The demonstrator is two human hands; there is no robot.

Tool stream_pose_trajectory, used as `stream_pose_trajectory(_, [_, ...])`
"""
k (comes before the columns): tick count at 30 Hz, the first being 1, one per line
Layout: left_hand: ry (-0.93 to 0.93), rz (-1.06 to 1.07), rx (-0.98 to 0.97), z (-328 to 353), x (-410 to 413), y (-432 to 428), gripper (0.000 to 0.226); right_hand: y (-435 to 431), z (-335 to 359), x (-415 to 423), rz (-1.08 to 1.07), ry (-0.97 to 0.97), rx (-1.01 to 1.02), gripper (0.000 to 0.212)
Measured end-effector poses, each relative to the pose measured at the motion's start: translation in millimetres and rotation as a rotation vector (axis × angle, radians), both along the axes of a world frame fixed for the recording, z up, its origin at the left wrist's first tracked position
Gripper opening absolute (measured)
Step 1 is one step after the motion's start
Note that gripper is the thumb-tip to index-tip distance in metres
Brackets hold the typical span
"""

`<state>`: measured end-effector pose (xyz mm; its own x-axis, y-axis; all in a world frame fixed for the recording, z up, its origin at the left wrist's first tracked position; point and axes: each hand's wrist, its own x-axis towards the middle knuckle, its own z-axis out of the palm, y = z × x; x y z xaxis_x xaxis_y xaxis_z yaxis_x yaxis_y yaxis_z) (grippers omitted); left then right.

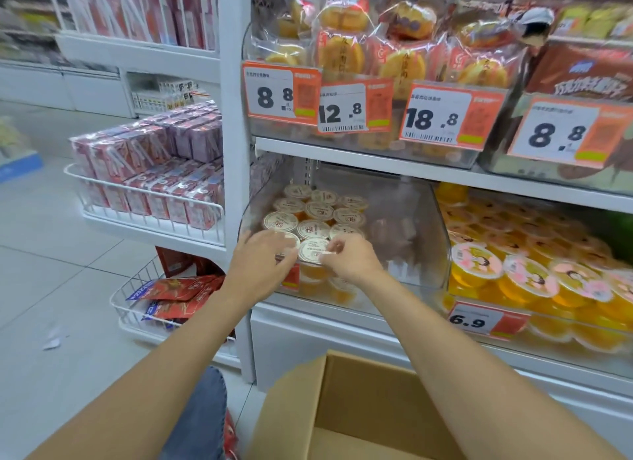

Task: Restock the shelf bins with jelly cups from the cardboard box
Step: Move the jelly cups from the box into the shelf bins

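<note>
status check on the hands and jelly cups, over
Left hand and right hand pinching front jelly cup. Clear bin half filled, left side. Cardboard box open below, nothing blocking.

My left hand and right hand meet at the front of the clear plastic shelf bin, one on either side of a round foil-lidded jelly cup. More cups stand behind my fingers. The open brown cardboard box sits below my wrists, and a white wire basket lies left of my left hand.
</note>
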<state>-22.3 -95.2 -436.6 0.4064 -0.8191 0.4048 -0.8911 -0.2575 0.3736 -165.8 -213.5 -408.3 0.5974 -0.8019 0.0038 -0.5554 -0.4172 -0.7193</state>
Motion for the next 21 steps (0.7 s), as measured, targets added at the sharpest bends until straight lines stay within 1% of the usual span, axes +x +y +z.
stream_pose_trajectory(1, [-0.085, 0.008, 0.019, -2, 3, 2, 0.050, -3, -1, 1, 0.089, 0.017, 0.021, 0.021])
stream_pose_trajectory(3, [-0.182, 0.047, 0.025, -4, 8, 6, 0.056, -5, -1, -1, 0.225, 0.072, 0.093, 0.034])
stream_pose_trajectory(5, [-0.228, 0.116, 0.010, -5, 4, 7, 0.055, -3, -2, -4, 0.274, 0.119, 0.102, 0.038])
stream_pose_trajectory(6, [-0.249, 0.153, -0.008, -6, 0, 7, 0.053, -1, -3, -4, 0.254, 0.106, 0.053, 0.037])
stream_pose_trajectory(8, [-0.267, 0.197, -0.067, -6, -14, 10, 0.037, 11, -6, -8, 0.115, -0.026, -0.134, 0.032])
stream_pose_trajectory(10, [-0.279, 0.177, -0.131, -3, -32, 14, 0.018, 26, -11, -18, -0.012, -0.263, -0.331, 0.024])
stream_pose_trajectory(11, [-0.269, 0.139, -0.152, -2, -44, 17, 0.013, 34, -16, -26, -0.035, -0.368, -0.381, 0.020])
stream_pose_trajectory(12, [-0.206, 0.090, -0.159, 0, -56, 20, 0.011, 41, -22, -36, -0.041, -0.439, -0.391, 0.017])
stream_pose_trajectory(13, [-0.103, 0.041, -0.146, -1, -70, 22, 0.010, 47, -29, -47, -0.040, -0.459, -0.378, 0.016])
stream_pose_trajectory(15, [0.094, -0.021, -0.042, -13, -97, 24, 0.009, 54, -50, -72, -0.035, -0.375, -0.326, 0.016])
stream_pose_trajectory(17, [0.192, -0.045, 0.105, -37, -120, 24, 0.009, 55, -81, -102, -0.030, -0.221, -0.229, 0.017])
stream_pose_trajectory(19, [0.310, -0.089, 0.306, -67, -139, 23, 0.007, 54, -116, -137, -0.033, -0.073, -0.082, 0.019])
stream_pose_trajectory(21, [0.371, -0.128, 0.526, -98, -158, 21, 0.005, 53, -154, -172, -0.039, 0.097, 0.075, 0.021])
